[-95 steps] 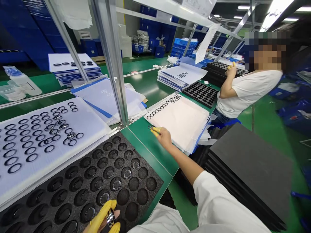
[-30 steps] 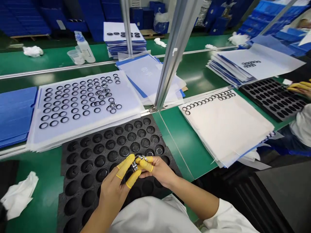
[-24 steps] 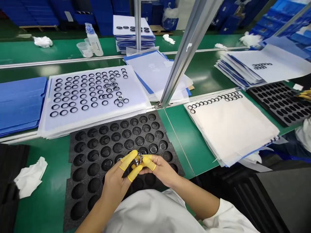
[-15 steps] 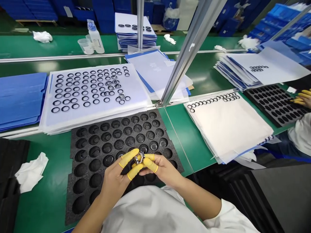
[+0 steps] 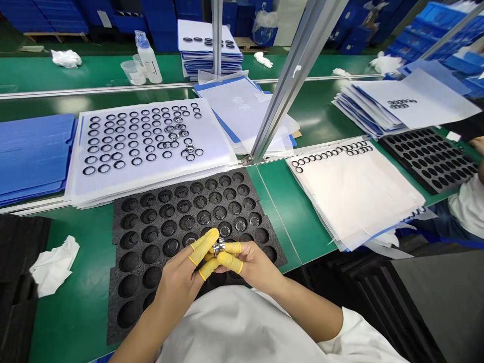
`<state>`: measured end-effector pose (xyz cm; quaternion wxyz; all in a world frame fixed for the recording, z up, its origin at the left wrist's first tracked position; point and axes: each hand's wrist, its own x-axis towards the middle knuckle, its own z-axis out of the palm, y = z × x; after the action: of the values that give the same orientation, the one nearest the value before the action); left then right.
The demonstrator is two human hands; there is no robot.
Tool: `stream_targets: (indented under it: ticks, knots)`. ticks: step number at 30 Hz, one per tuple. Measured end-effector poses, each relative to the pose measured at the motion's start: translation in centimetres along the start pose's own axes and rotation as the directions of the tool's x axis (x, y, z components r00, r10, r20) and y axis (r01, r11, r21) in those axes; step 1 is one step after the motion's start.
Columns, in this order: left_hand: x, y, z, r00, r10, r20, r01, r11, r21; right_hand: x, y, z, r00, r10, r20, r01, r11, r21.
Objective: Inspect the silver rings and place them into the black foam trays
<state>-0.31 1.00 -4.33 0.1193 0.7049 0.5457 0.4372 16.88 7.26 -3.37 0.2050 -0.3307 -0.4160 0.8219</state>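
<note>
Behind the tray [image 5: 115, 302] lies a sheet stack [image 5: 212, 151] bearing rings [image 5: 145, 134], with a second stack [image 5: 359, 196] to its right.

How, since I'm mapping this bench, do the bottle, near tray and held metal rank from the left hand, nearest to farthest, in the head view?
1. Held metal: between left hand and right hand.
2. Near tray: under both hands.
3. Bottle: far back, left.

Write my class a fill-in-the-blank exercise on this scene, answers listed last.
1. Between them, the left hand and right hand hold shiny metal, wearing finger covers coloured ____.
2. A crumpled white wipe lies to the ____ of the black foam tray.
3. The table under the tray is coloured ____.
4. The bottle beside the clear cups has a top coloured ____.

Missing words: yellow; left; green; blue.
</note>
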Motion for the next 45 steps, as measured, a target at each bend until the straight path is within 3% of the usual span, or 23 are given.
stream_targets:
  ticks: [8,13,16,23,31,38,45]
  knots:
    - [0.3,0.7,-1.1,0.991,0.086,0.106,-0.076,0.992,-0.098,-0.9,-0.8,0.1,0.978,-0.181,0.107,0.203,0.946,-0.254]
    - [0.0,0.6,-2.0,0.957,-0.110,0.268,0.185,0.943,-0.275,-1.1,-0.9,-0.1,0.944,-0.317,0.089,0.328,0.881,-0.340]
    - [-0.3,0.3,-2.2,0.934,-0.150,0.326,0.273,0.886,-0.376,-1.1,-0.6,-0.4,0.918,-0.381,0.106,0.388,0.812,-0.437]
    - [-0.2,0.6,-0.9,0.910,-0.323,0.261,0.411,0.785,-0.463,-1.1,-0.1,-1.0,0.859,-0.472,0.201,0.489,0.636,-0.597]
    - [0.3,1.8,-0.7,0.850,-0.465,0.246,0.512,0.622,-0.593,-1.7,-1.4,0.0,0.843,-0.506,0.186,0.494,0.590,-0.639]
    - [0.4,2.2,-0.8,0.839,-0.473,0.267,0.510,0.518,-0.686,-2.0,-1.5,-0.1,0.792,-0.563,0.235,0.551,0.494,-0.673]
    - [0.9,2.4,-0.3,0.864,-0.450,0.226,0.466,0.545,-0.697,-2.5,-1.5,-1.2,0.747,-0.595,0.297,0.570,0.342,-0.747]
